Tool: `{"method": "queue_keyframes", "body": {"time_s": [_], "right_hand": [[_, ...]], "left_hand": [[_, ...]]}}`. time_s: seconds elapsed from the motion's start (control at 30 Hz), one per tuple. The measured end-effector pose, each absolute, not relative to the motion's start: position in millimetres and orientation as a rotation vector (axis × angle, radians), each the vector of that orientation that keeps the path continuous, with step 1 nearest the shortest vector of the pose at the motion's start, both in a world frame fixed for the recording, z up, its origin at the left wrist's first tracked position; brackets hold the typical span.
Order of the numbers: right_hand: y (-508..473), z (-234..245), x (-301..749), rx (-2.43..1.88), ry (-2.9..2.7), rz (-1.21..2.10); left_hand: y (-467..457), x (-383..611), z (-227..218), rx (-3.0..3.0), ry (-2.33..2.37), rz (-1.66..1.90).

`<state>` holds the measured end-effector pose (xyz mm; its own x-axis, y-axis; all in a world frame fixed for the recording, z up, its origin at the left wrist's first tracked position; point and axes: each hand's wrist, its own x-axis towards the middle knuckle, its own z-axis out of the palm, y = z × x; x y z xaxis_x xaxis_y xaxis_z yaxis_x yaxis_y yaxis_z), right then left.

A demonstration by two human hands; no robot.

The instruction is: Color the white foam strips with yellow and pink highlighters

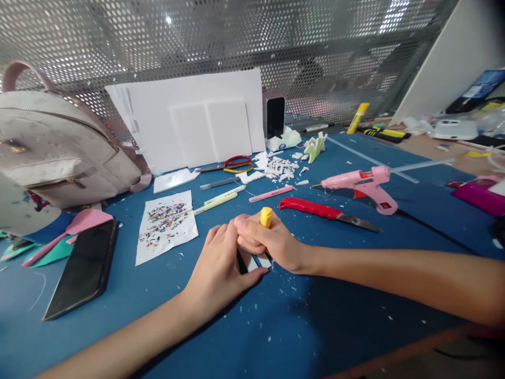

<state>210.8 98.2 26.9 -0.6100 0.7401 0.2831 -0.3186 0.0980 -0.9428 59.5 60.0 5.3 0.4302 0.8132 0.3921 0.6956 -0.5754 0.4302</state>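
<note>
My right hand is closed in a fist around a tool with a yellow end that sticks up above the thumb. The tool's lower part is hidden, so its kind cannot be made out. My left hand rests on the blue table against the right one, its fingers partly covered. Between its thumb and fingers it grips small flat white pieces with a dark edge. Just beyond my hands lie a red-handled knife and a pink pen.
A pink glue gun lies at the right, its cord trailing. White scraps, scissors and a white board are at the back. To the left are a speckled paper, a phone and a backpack.
</note>
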Motion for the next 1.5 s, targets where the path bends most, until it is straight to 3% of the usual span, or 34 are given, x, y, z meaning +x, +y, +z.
{"method": "queue_keyframes", "body": {"time_s": [0.43,0.73,1.5], "right_hand": [[102.1,22.1,208.6,-0.386,-1.538,1.72],[123.2,61.1,234.6,-0.221,-1.408,1.765],[130.6,20.5,239.1,-0.452,-1.555,1.597]], "left_hand": [[58.9,59.5,5.5,2.471,1.327,0.881],[55.8,62.0,14.5,2.376,1.318,0.734],[55.5,59.2,14.1,2.36,1.347,0.729]]}}
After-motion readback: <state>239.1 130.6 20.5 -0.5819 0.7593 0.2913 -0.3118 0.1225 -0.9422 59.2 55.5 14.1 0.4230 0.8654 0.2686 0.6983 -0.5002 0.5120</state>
